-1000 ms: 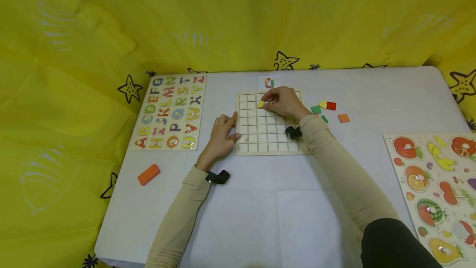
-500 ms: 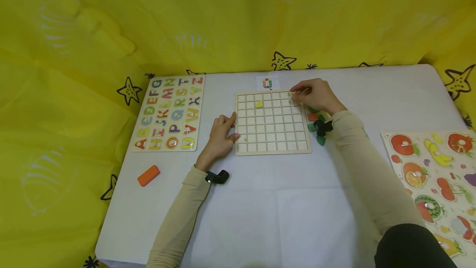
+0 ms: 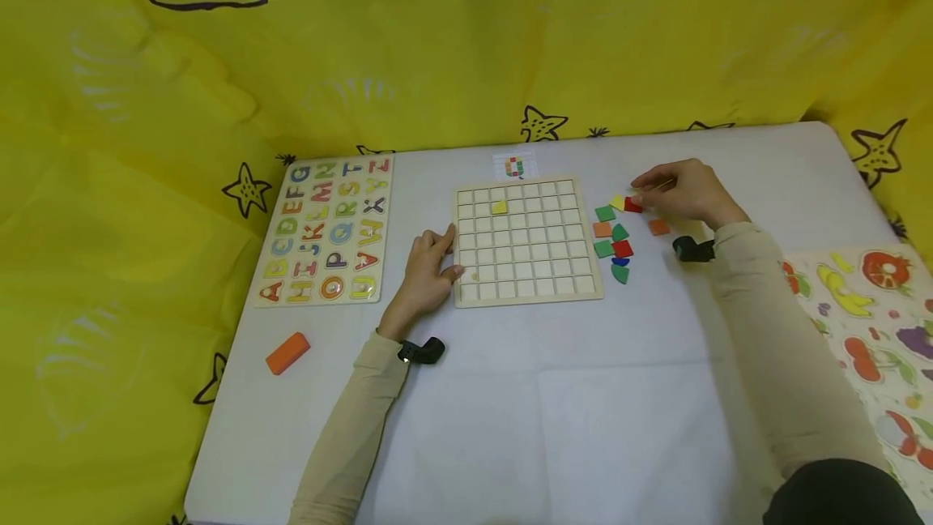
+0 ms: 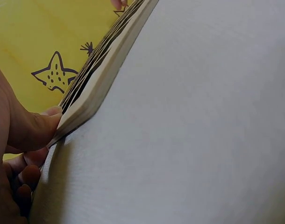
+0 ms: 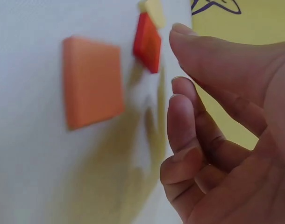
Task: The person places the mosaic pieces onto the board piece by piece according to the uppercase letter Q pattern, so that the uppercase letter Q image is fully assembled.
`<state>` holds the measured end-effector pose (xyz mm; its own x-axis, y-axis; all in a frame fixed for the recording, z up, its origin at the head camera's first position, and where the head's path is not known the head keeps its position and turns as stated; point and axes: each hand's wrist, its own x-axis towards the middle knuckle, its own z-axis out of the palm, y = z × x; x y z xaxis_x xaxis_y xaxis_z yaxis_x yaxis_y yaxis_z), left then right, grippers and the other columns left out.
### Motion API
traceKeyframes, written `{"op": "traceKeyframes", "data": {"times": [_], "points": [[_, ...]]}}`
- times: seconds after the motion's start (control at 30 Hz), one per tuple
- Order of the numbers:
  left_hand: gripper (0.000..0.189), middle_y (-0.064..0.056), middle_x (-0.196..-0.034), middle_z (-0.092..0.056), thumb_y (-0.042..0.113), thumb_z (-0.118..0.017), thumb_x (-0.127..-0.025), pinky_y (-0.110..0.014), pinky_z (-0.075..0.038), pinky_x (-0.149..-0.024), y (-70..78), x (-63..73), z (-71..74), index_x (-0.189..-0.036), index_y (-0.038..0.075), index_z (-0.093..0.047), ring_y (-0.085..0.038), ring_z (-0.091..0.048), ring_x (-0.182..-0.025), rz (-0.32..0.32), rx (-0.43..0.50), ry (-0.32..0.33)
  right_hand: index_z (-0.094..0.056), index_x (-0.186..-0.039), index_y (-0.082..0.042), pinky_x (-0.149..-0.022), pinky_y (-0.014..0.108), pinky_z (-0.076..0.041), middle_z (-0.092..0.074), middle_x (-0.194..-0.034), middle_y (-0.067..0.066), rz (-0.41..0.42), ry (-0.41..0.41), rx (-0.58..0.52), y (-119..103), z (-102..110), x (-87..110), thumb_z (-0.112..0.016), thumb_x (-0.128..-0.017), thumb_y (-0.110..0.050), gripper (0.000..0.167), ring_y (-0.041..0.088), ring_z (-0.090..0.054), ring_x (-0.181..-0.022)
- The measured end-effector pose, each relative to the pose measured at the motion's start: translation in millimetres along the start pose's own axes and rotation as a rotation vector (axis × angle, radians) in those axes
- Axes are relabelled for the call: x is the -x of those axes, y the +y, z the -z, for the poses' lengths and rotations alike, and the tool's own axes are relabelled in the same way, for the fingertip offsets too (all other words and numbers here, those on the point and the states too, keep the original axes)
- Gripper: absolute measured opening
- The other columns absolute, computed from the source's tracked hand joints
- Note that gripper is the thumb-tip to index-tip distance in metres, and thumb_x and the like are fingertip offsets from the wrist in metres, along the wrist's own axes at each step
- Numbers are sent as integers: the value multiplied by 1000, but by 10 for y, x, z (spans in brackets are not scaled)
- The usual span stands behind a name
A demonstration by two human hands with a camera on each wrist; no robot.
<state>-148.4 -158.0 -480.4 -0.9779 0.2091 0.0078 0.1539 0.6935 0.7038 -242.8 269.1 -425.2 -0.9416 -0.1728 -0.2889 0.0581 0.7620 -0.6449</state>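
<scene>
In the head view, my left hand (image 3: 426,275) rests against the left edge of a wooden grid board (image 3: 525,300), thumb and index finger touching it. The left wrist view shows the thumb (image 4: 37,130) right at the board's edge (image 4: 98,93). One yellow tile (image 3: 499,207) sits in a cell near the board's upper left. My right hand (image 3: 688,191) hovers by a red tile (image 3: 632,205) right of the board. In the right wrist view, a gap shows between thumb and fingers, nothing held; an orange square tile (image 5: 93,84) lies nearby.
Several green, red, blue and orange tiles (image 3: 603,249) lie right of the board. A small pattern card (image 3: 514,167) is behind it. An alphabet puzzle (image 3: 321,233) and an orange block (image 3: 287,353) lie left, a fruit puzzle (image 3: 867,330) right.
My right hand has left the yellow tile in its cell and moved right, off the board, to the loose tiles. My left hand keeps its place at the board's edge.
</scene>
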Motion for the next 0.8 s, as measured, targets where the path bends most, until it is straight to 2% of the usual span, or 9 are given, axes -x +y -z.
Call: {"op": "traceKeyframes", "data": {"times": [0.23,0.53,0.63,0.8], "points": [[74,-15,-113,-52,5,-71,-94,-37,-31,-93,-7,7,5,-160,-4,-39,-31,-41,-105,-2,-2,5,-70,-131,-1,-88,41,-47,-67,-130,26,-15,-18,11,61,-58,5,-75,-99,-34,47,37,-58,-112],[74,-16,-114,-53,5,-71,-94,-38,-31,-94,-26,31,0,-160,-4,-39,-31,-41,-105,-7,2,2,-70,-120,2,-78,35,-47,-68,-111,19,3,-17,39,71,-96,-17,-77,-98,-33,42,34,-55,-100],[74,-16,-113,-52,5,-71,-93,-38,-31,-94,-24,31,-3,-160,-5,-39,-32,-41,-105,-12,5,1,-67,-121,4,-82,36,-47,-68,-114,23,6,-24,39,88,-94,-20,-74,-100,-30,41,36,-57,-104],[74,-16,-114,-53,5,-71,-94,-38,-31,-95,9,35,0,-160,-4,-39,-31,-41,-105,-10,8,0,-60,-128,4,-91,45,-48,-63,-125,29,-6,-16,11,85,-102,-16,-66,-104,-29,42,42,-56,-111]]}}
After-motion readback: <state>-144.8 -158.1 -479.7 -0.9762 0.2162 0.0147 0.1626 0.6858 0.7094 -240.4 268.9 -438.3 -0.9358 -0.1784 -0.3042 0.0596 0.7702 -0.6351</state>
